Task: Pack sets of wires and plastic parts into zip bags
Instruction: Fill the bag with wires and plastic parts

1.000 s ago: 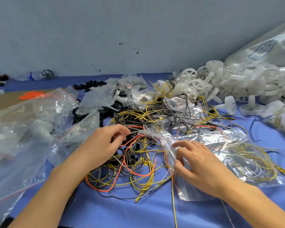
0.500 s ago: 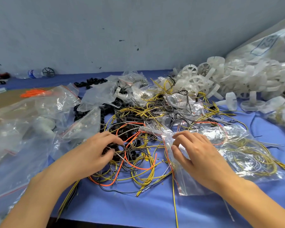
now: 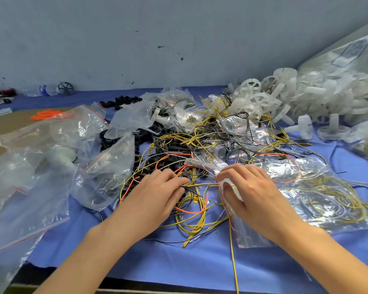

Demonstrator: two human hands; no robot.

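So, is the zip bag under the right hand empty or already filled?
Not empty: coiled yellow and grey wires show through the clear zip bag, which the right hand pinches at its mouth.

Wires [image 3: 196, 224] are coloured yellow, orange and black; plastic wheels [image 3: 251, 85] milky white, zip bag [image 3: 327, 209] clear, red-stripped, cloth [image 3: 179, 262] plain blue.

A blue cloth covers the table [image 3: 200, 270], and a pale grey-blue wall [image 3: 115, 35] rises behind it, marked with a few small dark spots [image 3: 160, 47]. At the far left, close to the wall, a clear plastic bottle [image 3: 43, 90] lies on its side with a dark spoked wheel [image 3: 65, 88] just beside it. Red and black objects [image 3: 0, 92], too small to make out, sit at the left edge, with a brown board [image 3: 4, 132] nearer.
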